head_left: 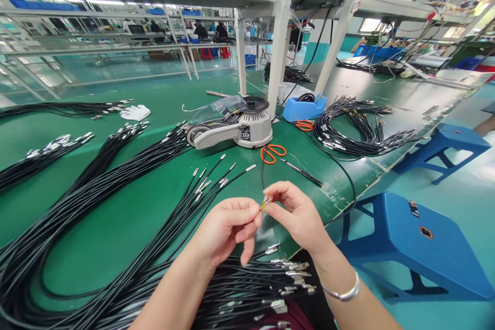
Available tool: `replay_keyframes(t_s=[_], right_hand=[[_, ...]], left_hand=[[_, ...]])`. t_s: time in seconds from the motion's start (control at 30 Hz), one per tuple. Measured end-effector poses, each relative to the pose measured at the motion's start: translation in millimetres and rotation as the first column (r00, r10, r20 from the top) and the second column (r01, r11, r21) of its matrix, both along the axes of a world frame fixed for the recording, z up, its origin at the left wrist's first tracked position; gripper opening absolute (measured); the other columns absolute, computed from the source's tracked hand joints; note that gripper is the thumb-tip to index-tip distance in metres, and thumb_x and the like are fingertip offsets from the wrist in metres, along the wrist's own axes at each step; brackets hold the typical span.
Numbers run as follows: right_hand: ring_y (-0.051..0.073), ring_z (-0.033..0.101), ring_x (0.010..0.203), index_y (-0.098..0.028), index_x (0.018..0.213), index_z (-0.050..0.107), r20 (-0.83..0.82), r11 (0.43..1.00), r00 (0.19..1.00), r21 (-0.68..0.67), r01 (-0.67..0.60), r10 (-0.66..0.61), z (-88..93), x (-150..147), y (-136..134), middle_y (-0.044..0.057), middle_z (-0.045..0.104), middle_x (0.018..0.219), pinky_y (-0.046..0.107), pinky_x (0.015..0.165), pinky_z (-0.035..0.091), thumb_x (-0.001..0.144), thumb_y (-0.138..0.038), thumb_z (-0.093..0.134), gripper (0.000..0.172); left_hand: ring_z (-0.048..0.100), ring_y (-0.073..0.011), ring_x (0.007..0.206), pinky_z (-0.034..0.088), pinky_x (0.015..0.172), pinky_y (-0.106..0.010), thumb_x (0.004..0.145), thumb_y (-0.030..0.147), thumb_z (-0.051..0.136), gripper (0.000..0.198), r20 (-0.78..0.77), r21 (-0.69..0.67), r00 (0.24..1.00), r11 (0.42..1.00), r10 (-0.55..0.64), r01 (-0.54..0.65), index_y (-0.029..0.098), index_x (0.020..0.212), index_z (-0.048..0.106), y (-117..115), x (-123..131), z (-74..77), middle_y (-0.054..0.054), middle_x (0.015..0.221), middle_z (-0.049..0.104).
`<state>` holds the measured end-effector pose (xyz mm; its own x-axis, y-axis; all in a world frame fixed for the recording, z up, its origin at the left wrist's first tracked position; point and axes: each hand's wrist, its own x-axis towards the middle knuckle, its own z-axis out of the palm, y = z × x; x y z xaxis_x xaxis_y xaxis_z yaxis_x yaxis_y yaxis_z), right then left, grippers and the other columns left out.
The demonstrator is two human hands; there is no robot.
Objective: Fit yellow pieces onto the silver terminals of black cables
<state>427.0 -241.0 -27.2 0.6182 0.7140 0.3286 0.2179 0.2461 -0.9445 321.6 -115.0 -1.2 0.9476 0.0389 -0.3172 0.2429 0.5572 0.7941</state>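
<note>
My left hand point(228, 229) and my right hand point(297, 214) meet over the near edge of the green table point(127, 216). Both pinch the yellowish tip point(265, 203) of a thin black cable that loops up behind my right hand. Under my wrists lies a bundle of black cables with metal ends point(270, 283). More black cables with metal terminals point(209, 180) fan out just beyond my left hand.
A grey tape dispenser machine point(235, 126) stands mid-table, orange scissors point(273, 152) to its right. A coiled cable bundle point(348, 129), a blue tray point(303, 108), a white glove point(135, 112). Blue stools point(413, 242) stand right of the table. People sit far back.
</note>
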Motion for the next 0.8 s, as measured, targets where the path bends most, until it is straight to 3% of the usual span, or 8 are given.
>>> replay_keyframes(t_s=[0.17, 0.23, 0.33, 0.47, 0.6, 0.8], right_hand=[[0.018, 0.06, 0.078, -0.024, 0.085, 0.07, 0.291, 0.99, 0.948, 0.028, -0.141, 0.127, 3.2, 13, -5, 0.004, 0.066, 0.082, 0.035, 0.074, 0.051, 0.084, -0.022, 0.06, 0.01], [0.019, 0.06, 0.081, -0.025, 0.087, 0.07, 0.296, 0.99, 0.947, 0.012, -0.137, 0.128, 4.3, 16, -7, 0.004, 0.066, 0.083, 0.036, 0.076, 0.05, 0.084, -0.022, 0.059, 0.011], [0.018, 0.061, 0.081, -0.023, 0.091, 0.07, 0.136, 0.99, 0.982, -0.063, -0.124, 0.132, 7.1, 22, -12, 0.005, 0.066, 0.088, 0.033, 0.074, 0.051, 0.086, -0.028, 0.056, 0.015], [0.014, 0.056, 0.067, -0.019, 0.085, 0.067, -0.076, 0.956, 0.985, -0.241, -0.168, 0.153, 12.4, 30, -23, 0.001, 0.063, 0.076, 0.027, 0.063, 0.047, 0.082, -0.033, 0.061, 0.016], [0.011, 0.048, 0.058, -0.017, 0.073, 0.064, -0.073, 0.937, 0.991, -0.324, -0.127, 0.11, 15.6, 31, -29, -0.003, 0.057, 0.064, 0.024, 0.055, 0.038, 0.078, -0.032, 0.064, 0.015], [0.011, 0.046, 0.058, -0.018, 0.074, 0.064, -0.035, 0.901, 0.981, -0.39, -0.19, 0.192, 17.7, 32, -38, -0.003, 0.057, 0.065, 0.024, 0.054, 0.036, 0.077, -0.029, 0.063, 0.012]], left_hand=[[0.034, -0.0052, 0.023, 0.03, 0.023, -0.017, 0.066, 0.033, 0.068, 0.025, -0.049, -0.052, 0.993, 0.993, -0.105, 0.102, 0.013, 0.055, 0.058, 0, -1, 2.4, 0.007, 0.037, 0.037], [0.033, -0.0046, 0.024, 0.032, 0.024, -0.017, 0.067, 0.035, 0.067, 0.025, -0.045, -0.013, 0.995, 0.996, -0.089, 0.089, 0.013, 0.057, 0.058, 0, 0, 2.4, 0.007, 0.038, 0.038], [0.037, -0.0039, 0.027, 0.032, 0.028, -0.015, 0.073, 0.037, 0.063, 0.025, -0.034, 0.206, 0.999, 0.978, 0.003, 0.004, 0.013, 0.066, 0.06, -3, 1, 2.4, 0.006, 0.043, 0.043], [0.044, -0.0041, 0.031, 0.03, 0.032, -0.015, 0.078, 0.039, 0.058, 0.024, -0.035, 0.516, 0.997, 0.855, 0.074, -0.045, 0.015, 0.072, 0.057, -12, 4, 3.5, 0.007, 0.053, 0.047], [0.043, -0.0049, 0.033, 0.031, 0.033, -0.017, 0.081, 0.043, 0.053, 0.026, -0.04, 0.662, 0.997, 0.749, 0.063, -0.021, 0.019, 0.087, 0.06, -23, 8, 8.0, 0.007, 0.058, 0.048], [0.041, -0.0066, 0.036, 0.031, 0.039, -0.019, 0.081, 0.036, 0.052, 0.027, -0.028, 0.844, 0.996, 0.536, 0.082, -0.02, 0.018, 0.061, 0.053, -37, 13, 12.1, 0.008, 0.046, 0.041]])
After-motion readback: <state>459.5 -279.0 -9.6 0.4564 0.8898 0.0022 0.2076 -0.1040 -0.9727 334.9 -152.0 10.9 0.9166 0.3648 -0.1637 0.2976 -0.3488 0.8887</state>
